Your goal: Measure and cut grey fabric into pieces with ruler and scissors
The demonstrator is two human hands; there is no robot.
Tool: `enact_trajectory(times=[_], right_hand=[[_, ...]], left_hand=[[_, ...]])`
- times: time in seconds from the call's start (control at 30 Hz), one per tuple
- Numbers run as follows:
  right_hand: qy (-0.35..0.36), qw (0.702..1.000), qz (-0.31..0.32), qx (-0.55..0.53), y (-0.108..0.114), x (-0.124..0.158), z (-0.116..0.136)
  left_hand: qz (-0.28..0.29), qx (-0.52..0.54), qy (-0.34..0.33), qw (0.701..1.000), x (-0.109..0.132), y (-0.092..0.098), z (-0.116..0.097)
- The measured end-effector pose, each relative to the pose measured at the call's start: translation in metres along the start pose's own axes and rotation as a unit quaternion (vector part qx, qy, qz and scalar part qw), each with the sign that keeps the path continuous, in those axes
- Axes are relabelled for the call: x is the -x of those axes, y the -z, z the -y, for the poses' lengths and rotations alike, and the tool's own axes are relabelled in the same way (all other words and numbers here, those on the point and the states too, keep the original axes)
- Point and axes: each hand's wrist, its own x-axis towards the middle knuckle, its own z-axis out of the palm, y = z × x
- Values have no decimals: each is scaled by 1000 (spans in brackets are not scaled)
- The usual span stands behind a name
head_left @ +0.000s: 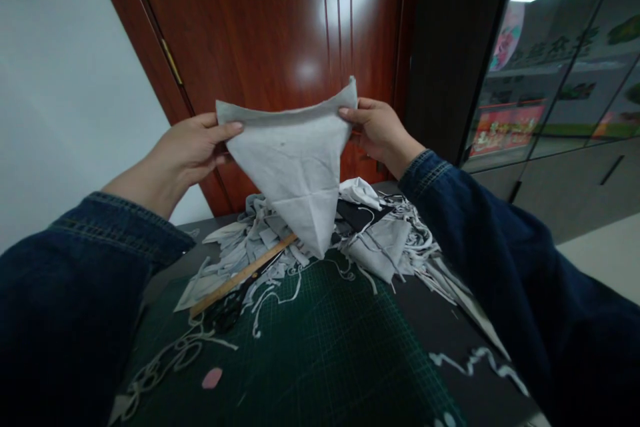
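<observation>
A light grey piece of cloth [300, 167] hangs in the air in front of me, stretched between both hands and tapering to a point at the bottom. My left hand [193, 143] pinches its upper left corner, thumb on the near side. At the upper right corner, my right hand [377, 127] grips the cloth the same way. The cloth's top edge sags slightly, and creases cross its lower half. Its lower tip hangs in front of a heap of fabric scraps [240, 233] on the table.
A green cutting mat [320, 347] lies on the dark table. On it are a wooden ruler [240, 277], black scissors [227, 307], cut fabric strips [170, 360] and a pink piece [212, 378]. More scraps [410, 230] pile up at right. Behind stand a wooden door [250, 27] and a glass-fronted cabinet [565, 80].
</observation>
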Motion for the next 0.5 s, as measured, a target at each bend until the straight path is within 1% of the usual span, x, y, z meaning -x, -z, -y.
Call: enact_trajectory(times=[0.03,0.1,0.13,0.17,0.2,0.27,0.33,0.37,0.4,0.43,0.47,0.5], right_hand=[[-30,999,-22,9,-4,-3,-6],[-96,993,-63,43,-12,-7,-19],[-109,990,-73,52,-15,-8,-25],[-108,989,-79,57,-17,-9,-29],[-88,991,-80,57,-17,-8,-31],[-8,997,-64,48,-13,-3,-26],[87,995,-21,41,-3,13,-11],[116,992,8,40,4,24,-2],[128,990,42,37,10,39,6],[131,987,83,30,16,56,13],[114,981,154,27,21,75,17],[78,965,250,31,25,95,17]], left_hand=[[-22,-6,17,1000,-5,-1,6],[-50,-16,43,998,-15,-4,21],[-60,-17,43,997,-19,-5,27],[-67,-14,32,997,-22,-6,31],[-76,-9,15,997,-22,-7,33],[-89,7,-33,995,-13,-3,30],[-78,31,-87,993,8,7,24],[-49,53,-119,990,22,14,23],[-9,60,-126,990,39,23,24],[47,38,-109,992,56,33,28],[132,-2,-66,989,74,43,35],[236,-33,-21,971,92,51,47]])
